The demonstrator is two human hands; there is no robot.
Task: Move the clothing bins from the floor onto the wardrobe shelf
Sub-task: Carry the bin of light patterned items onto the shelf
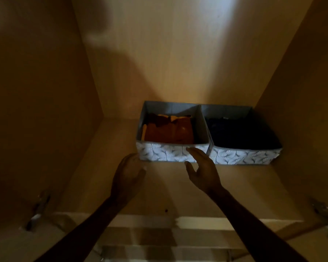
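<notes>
Orange-filled bin (159, 153) sits on the shelf (178, 195) touching the dark bin (240, 156), your left hand (128, 173) and right hand (201, 167) both open at its front, so placing looks nearly done; next, nudge it square or withdraw.

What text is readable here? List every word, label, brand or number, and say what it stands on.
No text can be read.
Left bin and right bin: leaf pattern only, no lettering.
Pale speck on the dark clothing: maybe a tag, too small to read.
</notes>
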